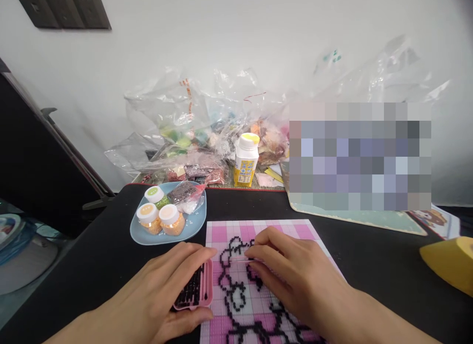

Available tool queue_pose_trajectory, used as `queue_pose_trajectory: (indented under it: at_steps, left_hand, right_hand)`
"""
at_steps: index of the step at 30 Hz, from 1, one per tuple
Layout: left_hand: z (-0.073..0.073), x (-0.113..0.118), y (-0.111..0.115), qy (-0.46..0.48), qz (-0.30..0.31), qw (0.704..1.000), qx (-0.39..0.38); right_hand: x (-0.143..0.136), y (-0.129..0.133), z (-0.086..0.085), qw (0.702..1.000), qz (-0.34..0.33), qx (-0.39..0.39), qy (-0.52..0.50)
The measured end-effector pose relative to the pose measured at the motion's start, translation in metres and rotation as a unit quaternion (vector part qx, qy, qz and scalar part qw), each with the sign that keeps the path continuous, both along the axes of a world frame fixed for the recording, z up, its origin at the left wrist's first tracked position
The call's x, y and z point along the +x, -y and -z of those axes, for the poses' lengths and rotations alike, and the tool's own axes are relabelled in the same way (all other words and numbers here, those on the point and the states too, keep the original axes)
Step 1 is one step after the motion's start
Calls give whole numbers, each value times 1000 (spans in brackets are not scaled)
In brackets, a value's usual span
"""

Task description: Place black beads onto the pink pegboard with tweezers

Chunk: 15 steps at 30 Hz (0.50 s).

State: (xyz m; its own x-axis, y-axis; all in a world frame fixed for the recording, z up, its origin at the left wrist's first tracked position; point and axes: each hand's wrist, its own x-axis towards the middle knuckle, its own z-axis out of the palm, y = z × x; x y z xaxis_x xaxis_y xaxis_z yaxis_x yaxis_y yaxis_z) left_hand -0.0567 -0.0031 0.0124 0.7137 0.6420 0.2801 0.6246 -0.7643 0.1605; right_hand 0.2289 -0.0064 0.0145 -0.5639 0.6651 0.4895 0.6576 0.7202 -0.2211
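My left hand (166, 285) is wrapped round a pink bead tray (209, 285), which has ridges and is filled with black beads. Between the fingertips of my right hand (291, 265) is a thin, pale pink stick-like tool (239, 259); its exact kind is hard to make out. That tool points left over a pink-and-white checked pegboard (218, 230). Black beads (236, 304) form a curling outline on the board. Part of this outline is covered by my right hand. The tray sits against the board's left edge.
A blue plate (138, 237) carries several lidded bead jars (172, 218) and a bag of dark beads (183, 193). Behind stand a white-and-yellow bottle (247, 159) and clear plastic bags (166, 112). A yellow object (451, 262) is at right; a blurred patch hides the back right.
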Motion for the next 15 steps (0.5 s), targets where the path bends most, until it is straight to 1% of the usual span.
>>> queue_pose_trajectory:
  at_steps: [7, 15]
  left_hand:
    - [-2, 5, 0, 28, -9, 999, -16]
    - [-3, 3, -1, 51, -24, 997, -45]
  right_hand:
    - [0, 0, 1, 1000, -4, -3, 4]
    - [0, 0, 0, 1000, -5, -13, -1]
